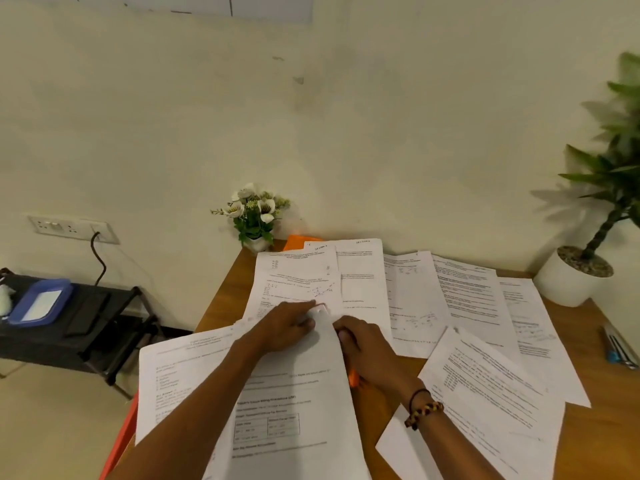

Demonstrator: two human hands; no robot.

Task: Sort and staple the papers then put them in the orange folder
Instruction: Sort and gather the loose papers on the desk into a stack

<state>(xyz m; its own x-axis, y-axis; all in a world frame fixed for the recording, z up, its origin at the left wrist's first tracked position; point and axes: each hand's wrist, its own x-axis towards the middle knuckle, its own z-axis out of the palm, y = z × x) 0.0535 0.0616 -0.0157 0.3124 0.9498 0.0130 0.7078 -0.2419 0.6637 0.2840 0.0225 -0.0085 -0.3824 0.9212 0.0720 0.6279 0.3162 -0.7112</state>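
Note:
Several printed sheets lie spread over the wooden table [221, 306]. A stack of papers [298, 393] lies in front of me. My left hand [287, 327] pinches its top right corner. My right hand [367, 351] is curled at the stack's right edge over a small orange object [353, 378], apparently a stapler, mostly hidden under the palm. An orange folder [297, 242] peeks out from under the sheets at the table's back edge. More sheets [415, 292] fan out to the right, and a loose pile [485, 393] lies at the near right.
A small pot of white flowers [256, 216] stands at the back left corner. A big white plant pot [568, 282] fills the back right. Pens [620, 348] lie at the right edge. A black rack with a blue box [41, 301] stands left of the table.

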